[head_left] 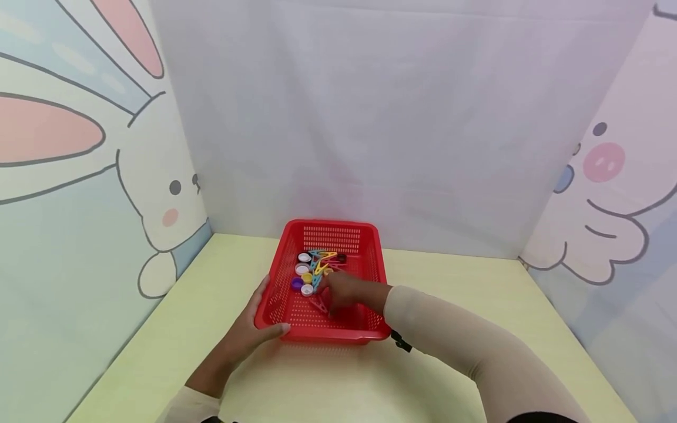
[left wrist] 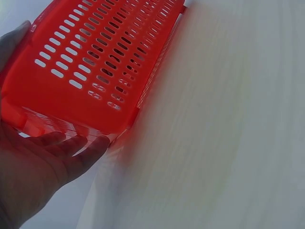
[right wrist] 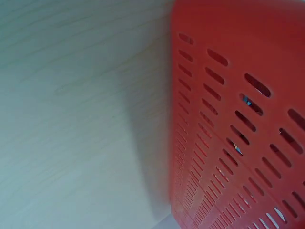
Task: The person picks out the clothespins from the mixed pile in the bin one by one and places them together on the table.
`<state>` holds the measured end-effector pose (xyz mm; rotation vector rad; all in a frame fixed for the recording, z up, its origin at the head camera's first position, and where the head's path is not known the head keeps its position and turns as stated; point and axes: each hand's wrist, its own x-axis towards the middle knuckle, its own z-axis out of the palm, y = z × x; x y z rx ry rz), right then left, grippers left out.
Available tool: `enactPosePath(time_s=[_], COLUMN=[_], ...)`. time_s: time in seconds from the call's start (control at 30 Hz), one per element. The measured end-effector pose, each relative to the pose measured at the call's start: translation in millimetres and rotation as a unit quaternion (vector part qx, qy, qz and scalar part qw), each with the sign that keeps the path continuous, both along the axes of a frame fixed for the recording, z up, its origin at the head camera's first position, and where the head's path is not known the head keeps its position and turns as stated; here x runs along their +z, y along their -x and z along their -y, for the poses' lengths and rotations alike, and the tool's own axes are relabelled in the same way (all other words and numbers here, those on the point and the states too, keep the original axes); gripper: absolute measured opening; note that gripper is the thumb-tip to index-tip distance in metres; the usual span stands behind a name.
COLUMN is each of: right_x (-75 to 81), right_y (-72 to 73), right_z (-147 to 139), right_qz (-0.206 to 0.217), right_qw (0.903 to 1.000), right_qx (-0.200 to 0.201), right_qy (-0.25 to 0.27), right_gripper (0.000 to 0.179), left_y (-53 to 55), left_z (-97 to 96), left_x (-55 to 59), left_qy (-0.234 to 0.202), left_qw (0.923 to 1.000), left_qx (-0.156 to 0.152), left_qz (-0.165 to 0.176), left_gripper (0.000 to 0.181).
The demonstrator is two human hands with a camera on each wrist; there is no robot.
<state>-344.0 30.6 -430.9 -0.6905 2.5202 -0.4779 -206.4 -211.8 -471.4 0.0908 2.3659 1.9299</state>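
A red, rectangular, perforated plastic basket (head_left: 338,335) stood on the pale yellow tabletop (head_left: 296,382). In it lay round white, yellow and purple caps (head_left: 307,278) toward nine o'clock, blue and yellow plastic clips (head_left: 320,268) toward twelve. The left hand (head_left: 243,338) gripped the basket's eight o'clock corner, thumb spread wide from fingers; inside, toward four, the right hand's (head_left: 341,289) hold could not be told

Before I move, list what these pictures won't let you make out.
Right hand: head view; its own back hides what its fingertips touch.
Clips and caps: both wrist views; the red basket hides nearly all of them.
Black object: head view; right sleeve covers part.
Left sleeve: head view; bottom edge cuts it off.
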Motion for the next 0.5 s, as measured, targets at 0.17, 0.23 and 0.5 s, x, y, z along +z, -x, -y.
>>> enactPosePath(time_s=[0.17, 0.23, 0.5], right_x=[-0.5, -0.9, -5.8], right_y=[0.8, 0.2, -0.8], right_z=[-0.1, -0.6, 1.0], right_qz=[0.002, 0.0, -0.015], right_qw=[1.0, 1.0, 0.9995], right_qx=[0.006, 0.008, 0.026], right_qy=[0.001, 0.0, -0.01], right_gripper=[0.059, 0.058, 0.059], left_y=[0.3, -0.1, -0.7], left_z=[0.3, -0.1, -0.4], left_x=[0.4, 0.2, 1.3], left_qy=[-0.002, -0.005, -0.007], left_qw=[1.0, 0.9999, 0.9999], left_qx=[0.003, 0.003, 0.0], left_qz=[0.007, 0.01, 0.01], left_gripper=[0.121, 0.121, 0.119])
